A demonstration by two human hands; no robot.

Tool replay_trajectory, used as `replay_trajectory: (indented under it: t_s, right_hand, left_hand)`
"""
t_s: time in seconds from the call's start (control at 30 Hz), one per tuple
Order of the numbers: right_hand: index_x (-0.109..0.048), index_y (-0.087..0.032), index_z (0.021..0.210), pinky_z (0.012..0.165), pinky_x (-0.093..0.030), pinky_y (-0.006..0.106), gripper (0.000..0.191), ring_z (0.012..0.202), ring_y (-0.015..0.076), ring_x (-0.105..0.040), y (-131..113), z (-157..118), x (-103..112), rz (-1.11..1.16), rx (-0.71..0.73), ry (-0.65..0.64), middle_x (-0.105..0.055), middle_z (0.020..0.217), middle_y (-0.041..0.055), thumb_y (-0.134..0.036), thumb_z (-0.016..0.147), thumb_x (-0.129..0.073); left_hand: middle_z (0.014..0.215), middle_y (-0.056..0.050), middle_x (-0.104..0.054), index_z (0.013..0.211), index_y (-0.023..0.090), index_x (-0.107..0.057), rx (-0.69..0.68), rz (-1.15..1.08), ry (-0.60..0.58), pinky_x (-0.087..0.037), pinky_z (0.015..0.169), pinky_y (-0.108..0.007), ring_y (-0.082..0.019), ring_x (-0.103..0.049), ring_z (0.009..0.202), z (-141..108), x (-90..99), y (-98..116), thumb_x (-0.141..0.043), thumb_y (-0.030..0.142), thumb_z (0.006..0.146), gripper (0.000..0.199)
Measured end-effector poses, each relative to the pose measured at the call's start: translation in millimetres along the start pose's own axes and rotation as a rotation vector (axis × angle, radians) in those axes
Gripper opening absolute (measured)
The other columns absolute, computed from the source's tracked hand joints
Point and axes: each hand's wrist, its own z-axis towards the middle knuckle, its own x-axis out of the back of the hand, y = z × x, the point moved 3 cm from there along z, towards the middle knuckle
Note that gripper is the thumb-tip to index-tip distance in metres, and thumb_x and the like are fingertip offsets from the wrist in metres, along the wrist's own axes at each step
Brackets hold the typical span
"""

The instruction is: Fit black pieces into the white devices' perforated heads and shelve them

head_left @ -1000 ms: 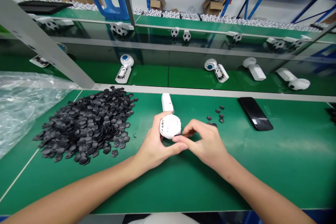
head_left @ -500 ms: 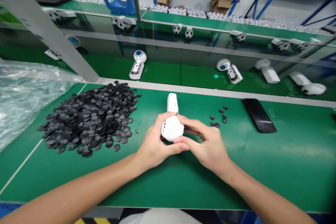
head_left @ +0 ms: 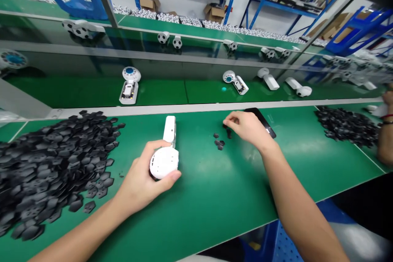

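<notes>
My left hand [head_left: 145, 174] is wrapped round the round head of a white plastic device [head_left: 165, 163], its handle [head_left: 170, 129] pointing away from me over the green bench. Slots and small holes mark the head's upper face. To the right, my right hand [head_left: 245, 127] is closed in a pinch over a few small black pieces [head_left: 229, 132], with a dark piece at its fingertips. Several more loose black pieces [head_left: 219, 143] lie just left of that hand. A large heap of black pentagon pieces [head_left: 67, 159] spreads beyond my left hand.
A black phone [head_left: 264, 120] lies partly behind my right hand. Beyond the metal rail [head_left: 196, 108], a green conveyor carries opened white devices [head_left: 129, 92]. A second black heap [head_left: 346, 125] is at right, near another person's arm [head_left: 385, 139].
My right hand has left the white device and moved right to the loose black pieces. My left hand still holds the device. The view has swung to the right.
</notes>
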Motion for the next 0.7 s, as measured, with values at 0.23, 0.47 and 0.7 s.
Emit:
replay_trajectory:
  t_s: [0.23, 0.47, 0.7]
  right_hand:
    - [-0.078, -0.025, 0.081, 0.066, -0.048, 0.034, 0.023, 0.074, 0.0223, -0.071, 16.9, 3.7, -10.9, -0.088, -0.121, -0.09, -0.079, 0.081, 0.0023, -0.047, 0.086, -0.08]
    - [-0.086, -0.025, 0.088, 0.079, -0.054, 0.036, 0.018, 0.086, 0.0258, -0.077, 18.0, 4.2, -7.0, -0.074, -0.063, -0.08, -0.083, 0.091, 0.0049, -0.034, 0.094, -0.071]
    - [-0.081, -0.02, 0.098, 0.078, -0.065, 0.036, 0.027, 0.085, 0.027, -0.08, -49.1, -26.6, -26.5, 0.652, -0.056, -0.146, -0.083, 0.088, 0.0083, -0.046, 0.089, -0.081]
  left_hand:
    - [0.085, 0.004, -0.062, 0.128, 0.027, -0.051, 0.054, -0.074, 0.003, -0.041, 0.061, -0.024, -0.014, -0.054, 0.066, -4.2, -1.8, 3.6, -0.076, 0.045, 0.082, 0.055]
    - [0.096, 0.001, -0.062, 0.134, 0.027, -0.045, 0.065, -0.213, -0.076, -0.047, 0.065, -0.024, -0.015, -0.058, 0.074, -1.2, -4.6, -2.8, -0.075, 0.049, 0.089, 0.058]
    - [0.098, 0.001, -0.057, 0.133, 0.028, -0.041, 0.012, -0.268, -0.07, -0.049, 0.066, -0.025, -0.014, -0.057, 0.074, 2.3, -6.6, -10.0, -0.074, 0.038, 0.091, 0.055]
